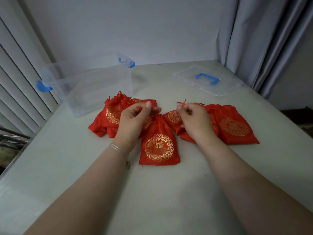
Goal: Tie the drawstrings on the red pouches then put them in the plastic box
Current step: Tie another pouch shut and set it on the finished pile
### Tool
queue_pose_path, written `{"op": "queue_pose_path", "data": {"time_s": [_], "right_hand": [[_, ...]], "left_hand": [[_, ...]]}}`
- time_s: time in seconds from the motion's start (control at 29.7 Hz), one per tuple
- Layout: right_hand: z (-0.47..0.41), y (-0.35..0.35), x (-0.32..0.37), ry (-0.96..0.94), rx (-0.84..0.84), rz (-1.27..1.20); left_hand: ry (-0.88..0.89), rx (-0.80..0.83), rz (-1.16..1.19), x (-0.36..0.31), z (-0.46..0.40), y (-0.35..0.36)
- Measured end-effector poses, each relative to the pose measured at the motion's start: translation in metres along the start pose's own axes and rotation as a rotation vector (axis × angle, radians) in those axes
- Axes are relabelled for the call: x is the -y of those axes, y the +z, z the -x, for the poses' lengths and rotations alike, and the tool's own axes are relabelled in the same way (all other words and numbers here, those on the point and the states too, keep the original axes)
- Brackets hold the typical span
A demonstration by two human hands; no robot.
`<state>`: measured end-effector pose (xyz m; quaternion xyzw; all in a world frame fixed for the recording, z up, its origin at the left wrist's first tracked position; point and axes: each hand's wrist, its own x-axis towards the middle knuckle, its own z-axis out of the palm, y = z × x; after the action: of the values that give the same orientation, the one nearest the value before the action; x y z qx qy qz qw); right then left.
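My forearms lie nearest, over bare pale surface (169, 192). My left hand (133, 116) and my right hand (193, 117) each pinch a red drawstring of the middle pouch (159, 146). Other pouches (235, 128) lie on both sides. The plastic box (94, 82) stands open at the far left edge, its lid (206, 80) far right.

A home room: grey curtain (264, 39), window blinds (18, 78), plain table (160, 192)

No readable text; the pouch (159, 146) bears only gold ornament.
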<state>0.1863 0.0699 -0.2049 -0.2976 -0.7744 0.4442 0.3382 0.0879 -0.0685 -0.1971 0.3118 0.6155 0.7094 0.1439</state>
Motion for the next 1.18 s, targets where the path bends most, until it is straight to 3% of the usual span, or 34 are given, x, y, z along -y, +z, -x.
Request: {"op": "queue_pose_path", "data": {"time_s": [0.2, 0.34, 0.44, 0.67, 0.77, 0.84, 0.98, 1.18], "right_hand": [[0.001, -0.001, 0.001, -0.054, -0.018, 0.066], [0.004, -0.001, 0.007, -0.064, 0.022, -0.034], [0.013, -0.002, 0.018, -0.148, 0.129, -0.230], [0.012, 0.007, 0.010, -0.115, 0.315, -0.094], [0.010, 0.006, 0.008, -0.109, 0.364, 0.033], [0.010, 0.007, 0.008, -0.096, 0.383, 0.080], [0.010, 0.007, 0.009, -0.082, 0.332, -0.060], [0.015, 0.000, 0.015, -0.363, 0.154, -0.126]], "left_hand": [[0.089, 0.087, -0.102, -0.012, 0.003, 0.001], [0.392, 0.187, -0.509, -0.009, 0.003, 0.000], [0.456, 0.176, -0.631, -0.003, 0.002, 0.003], [0.203, 0.087, -0.409, -0.006, 0.003, 0.003], [0.149, 0.202, -0.394, -0.013, 0.006, 0.002], [0.168, 0.289, -0.562, -0.012, 0.007, -0.001], [0.136, 0.337, -0.846, -0.003, 0.000, -0.009], [0.069, 0.266, -0.794, 0.003, -0.002, -0.005]]}}
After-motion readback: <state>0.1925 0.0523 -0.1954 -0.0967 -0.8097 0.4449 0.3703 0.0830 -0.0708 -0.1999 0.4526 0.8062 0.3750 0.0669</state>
